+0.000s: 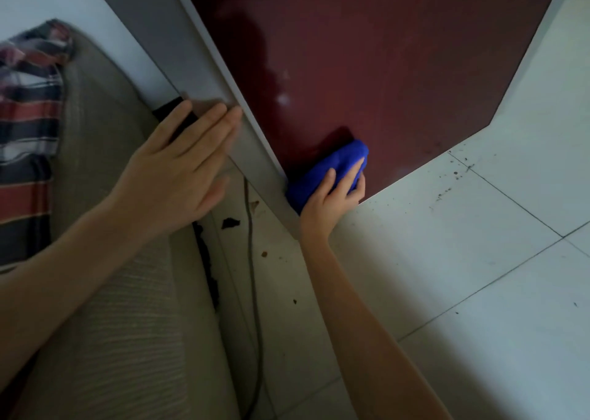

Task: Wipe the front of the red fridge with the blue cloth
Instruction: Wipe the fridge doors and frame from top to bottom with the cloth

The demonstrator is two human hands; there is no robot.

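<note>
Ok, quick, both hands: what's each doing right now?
Left hand: open, fingers straight, flat against the grey side panel.
Right hand: gripping the blue cloth against the red fridge front.

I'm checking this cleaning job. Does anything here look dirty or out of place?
Yes. Pale smudges mark the red fridge front above the blue cloth, and dark scraps and specks litter the floor tiles beside it.
</note>
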